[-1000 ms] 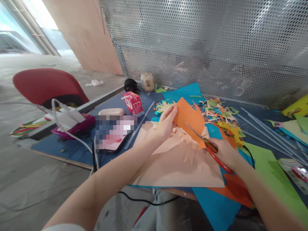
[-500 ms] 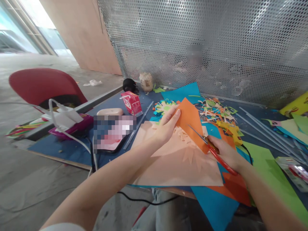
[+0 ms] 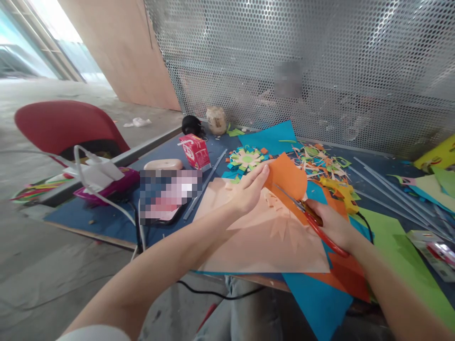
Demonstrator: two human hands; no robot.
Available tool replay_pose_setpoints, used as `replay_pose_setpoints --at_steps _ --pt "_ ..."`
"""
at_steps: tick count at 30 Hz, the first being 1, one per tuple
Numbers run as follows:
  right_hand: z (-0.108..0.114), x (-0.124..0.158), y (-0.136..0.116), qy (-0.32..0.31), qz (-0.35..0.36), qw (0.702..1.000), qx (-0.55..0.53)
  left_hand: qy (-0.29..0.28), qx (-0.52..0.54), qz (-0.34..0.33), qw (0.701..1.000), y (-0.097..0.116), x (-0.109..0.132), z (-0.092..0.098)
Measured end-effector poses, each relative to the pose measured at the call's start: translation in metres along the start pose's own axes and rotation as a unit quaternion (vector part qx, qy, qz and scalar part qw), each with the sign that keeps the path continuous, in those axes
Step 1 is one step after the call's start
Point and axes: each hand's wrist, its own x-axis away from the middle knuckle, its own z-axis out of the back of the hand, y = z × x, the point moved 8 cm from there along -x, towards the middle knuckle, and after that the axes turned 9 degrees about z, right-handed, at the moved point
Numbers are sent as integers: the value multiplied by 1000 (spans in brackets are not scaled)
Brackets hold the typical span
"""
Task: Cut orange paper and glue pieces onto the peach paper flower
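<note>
My left hand (image 3: 251,188) pinches the left edge of an orange sheet of paper (image 3: 288,173), held above the table. In my right hand (image 3: 329,222) are red-handled scissors (image 3: 316,228), their blades at the orange paper's lower part. The paper's right side bends upward beside the blades. Beneath both hands lies a large peach sheet (image 3: 227,251) with small cut peach pieces (image 3: 282,227) on it. Just beyond my left hand sits a layered paper flower (image 3: 247,159) in green, cream and blue.
Colourful paper scraps (image 3: 325,161) are heaped behind the orange sheet. A yellow glue gun (image 3: 341,193) with a black cord lies to the right, near clear glue sticks (image 3: 398,196). On the left are a phone (image 3: 170,196), a pink drink carton (image 3: 195,151) and a purple power strip (image 3: 106,189).
The scissors have cut further into the orange paper from its lower right, and its right side now curls up. The paper has tilted a little; both hands stay nearly in place.
</note>
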Motion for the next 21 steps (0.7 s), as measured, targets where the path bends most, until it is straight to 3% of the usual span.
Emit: replay_pose_setpoints --at_steps 14,21 --pt "-4 -1 7 -8 -12 999 -35 4 91 33 995 -2 -2 1" --pt "0 -1 3 2 -14 1000 1 31 124 56 990 -3 -1 1"
